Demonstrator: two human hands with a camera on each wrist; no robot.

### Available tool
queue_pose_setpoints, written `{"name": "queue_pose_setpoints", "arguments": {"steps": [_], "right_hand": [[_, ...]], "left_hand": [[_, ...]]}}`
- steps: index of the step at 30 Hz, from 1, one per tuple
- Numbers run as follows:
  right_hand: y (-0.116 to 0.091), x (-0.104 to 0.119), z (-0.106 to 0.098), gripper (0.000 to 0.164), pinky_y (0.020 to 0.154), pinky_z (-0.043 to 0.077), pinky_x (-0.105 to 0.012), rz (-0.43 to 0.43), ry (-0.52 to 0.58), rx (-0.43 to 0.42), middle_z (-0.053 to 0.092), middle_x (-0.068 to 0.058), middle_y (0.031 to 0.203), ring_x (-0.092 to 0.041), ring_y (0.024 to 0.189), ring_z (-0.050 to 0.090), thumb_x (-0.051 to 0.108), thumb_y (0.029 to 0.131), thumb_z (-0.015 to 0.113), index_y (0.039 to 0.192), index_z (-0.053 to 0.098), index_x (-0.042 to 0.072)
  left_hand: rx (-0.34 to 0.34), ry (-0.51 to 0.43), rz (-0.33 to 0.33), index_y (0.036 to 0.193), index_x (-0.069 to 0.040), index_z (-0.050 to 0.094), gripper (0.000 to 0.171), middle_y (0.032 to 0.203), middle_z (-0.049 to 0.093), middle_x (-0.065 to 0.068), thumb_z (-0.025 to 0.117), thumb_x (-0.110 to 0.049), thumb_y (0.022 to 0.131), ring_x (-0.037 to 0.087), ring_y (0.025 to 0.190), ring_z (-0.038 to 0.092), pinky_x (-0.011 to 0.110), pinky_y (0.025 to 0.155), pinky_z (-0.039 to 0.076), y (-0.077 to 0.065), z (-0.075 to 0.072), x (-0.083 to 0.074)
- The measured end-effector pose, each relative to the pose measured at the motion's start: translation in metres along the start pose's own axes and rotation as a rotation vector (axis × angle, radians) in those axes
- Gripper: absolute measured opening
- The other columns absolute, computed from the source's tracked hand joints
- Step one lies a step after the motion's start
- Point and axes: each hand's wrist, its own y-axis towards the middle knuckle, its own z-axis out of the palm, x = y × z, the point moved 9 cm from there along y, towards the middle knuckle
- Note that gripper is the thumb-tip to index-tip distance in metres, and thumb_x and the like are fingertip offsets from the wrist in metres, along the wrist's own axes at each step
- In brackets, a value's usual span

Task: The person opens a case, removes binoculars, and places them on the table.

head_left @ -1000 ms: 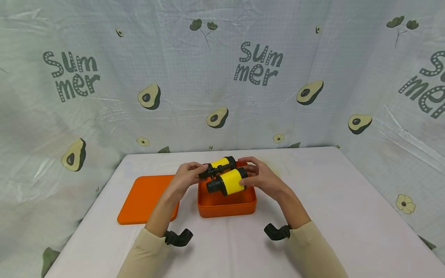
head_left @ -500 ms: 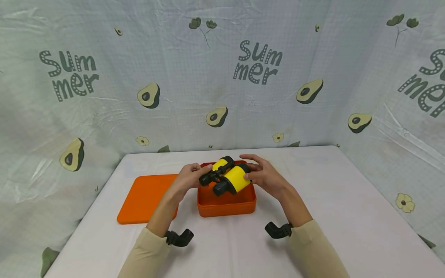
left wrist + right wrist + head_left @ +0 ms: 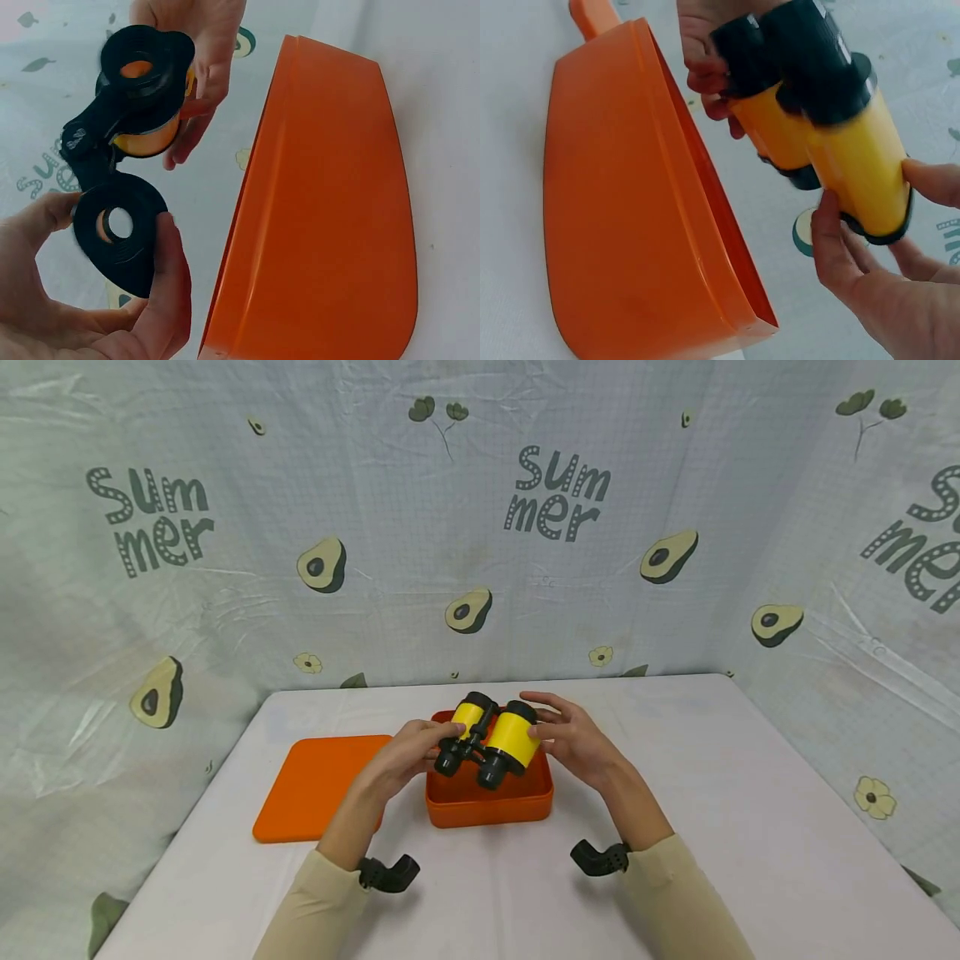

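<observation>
Yellow and black binoculars [image 3: 513,737] are held up over an orange box [image 3: 489,812], their black eyepieces towards me. My left hand [image 3: 407,750] grips the left barrel; in the left wrist view its thumb and fingers curl round the black eyepiece end [image 3: 120,225]. On the other side, my right hand [image 3: 577,742] pinches the right yellow barrel [image 3: 862,165] between thumb and fingers, with the index finger stretched out past it. The box stands without its cover, and the binoculars hide part of its inside.
A flat orange lid [image 3: 318,785] lies on the white table [image 3: 675,777] left of the box, partly behind the left forearm. A patterned sheet [image 3: 390,527] hangs behind the table and along its sides.
The binoculars have turned between my hands, so both eyepieces now point more towards me. My left hand has shifted slightly right along the left barrel.
</observation>
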Motion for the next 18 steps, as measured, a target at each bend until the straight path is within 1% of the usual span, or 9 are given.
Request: {"name": "queue_pose_setpoints", "arguments": {"steps": [4, 6, 9, 11, 14, 16, 18], "right_hand": [[0.000, -0.003, -0.006, 0.065, 0.115, 0.047, -0.035, 0.030, 0.015, -0.059, 0.047, -0.020, 0.154, -0.025, 0.124, 0.058, 0.011, 0.097, 0.060, 0.157, 0.035, 0.008], [-0.001, -0.004, -0.010, 0.065, 0.119, 0.043, -0.038, 0.051, 0.026, -0.094, 0.046, -0.021, 0.155, -0.025, 0.125, 0.058, 0.014, 0.099, 0.061, 0.157, 0.034, 0.007], [-0.001, -0.006, -0.014, 0.065, 0.120, 0.041, -0.041, 0.078, 0.049, -0.133, 0.044, -0.021, 0.157, -0.026, 0.126, 0.058, 0.015, 0.101, 0.062, 0.158, 0.032, 0.006], [-0.002, -0.006, -0.015, 0.065, 0.116, 0.046, -0.037, 0.093, 0.075, -0.154, 0.045, -0.020, 0.157, -0.025, 0.125, 0.059, 0.013, 0.100, 0.063, 0.157, 0.034, 0.007], [-0.003, -0.006, -0.016, 0.065, 0.104, 0.055, -0.030, 0.108, 0.102, -0.152, 0.048, -0.021, 0.154, -0.022, 0.117, 0.065, 0.013, 0.101, 0.064, 0.158, 0.033, 0.008], [-0.004, -0.007, -0.015, 0.066, 0.094, 0.060, -0.029, 0.129, 0.117, -0.146, 0.051, -0.021, 0.150, -0.021, 0.109, 0.069, 0.013, 0.101, 0.065, 0.158, 0.033, 0.009], [-0.005, -0.008, -0.014, 0.070, 0.091, 0.061, -0.030, 0.145, 0.125, -0.135, 0.052, -0.022, 0.148, -0.020, 0.104, 0.072, 0.014, 0.100, 0.067, 0.159, 0.030, 0.009]], "left_hand": [[-0.002, -0.028, 0.009, 0.133, 0.005, 0.059, 0.057, 0.126, 0.062, 0.013, 0.067, -0.039, 0.099, 0.021, 0.095, 0.067, 0.034, 0.099, 0.058, 0.001, 0.003, 0.000], [-0.013, -0.056, 0.012, 0.134, 0.005, 0.057, 0.057, 0.128, 0.061, 0.014, 0.068, -0.038, 0.099, 0.021, 0.096, 0.067, 0.034, 0.099, 0.058, 0.002, 0.004, -0.001], [-0.048, -0.099, 0.006, 0.135, 0.003, 0.054, 0.057, 0.125, 0.061, 0.014, 0.069, -0.037, 0.098, 0.021, 0.097, 0.066, 0.033, 0.097, 0.059, 0.002, 0.004, -0.001], [-0.063, -0.129, 0.004, 0.137, 0.003, 0.052, 0.058, 0.125, 0.061, 0.014, 0.070, -0.036, 0.098, 0.021, 0.098, 0.066, 0.033, 0.098, 0.059, 0.002, 0.004, -0.002], [-0.066, -0.164, 0.006, 0.141, 0.002, 0.048, 0.060, 0.128, 0.060, 0.015, 0.068, -0.035, 0.099, 0.024, 0.105, 0.065, 0.037, 0.103, 0.057, 0.002, 0.006, -0.002], [-0.069, -0.176, 0.002, 0.142, 0.002, 0.048, 0.061, 0.130, 0.059, 0.015, 0.068, -0.036, 0.099, 0.025, 0.109, 0.064, 0.038, 0.105, 0.055, 0.002, 0.007, -0.002], [-0.071, -0.183, -0.001, 0.141, 0.004, 0.049, 0.061, 0.130, 0.059, 0.015, 0.067, -0.038, 0.100, 0.026, 0.111, 0.063, 0.038, 0.106, 0.055, 0.003, 0.008, -0.002]]}}
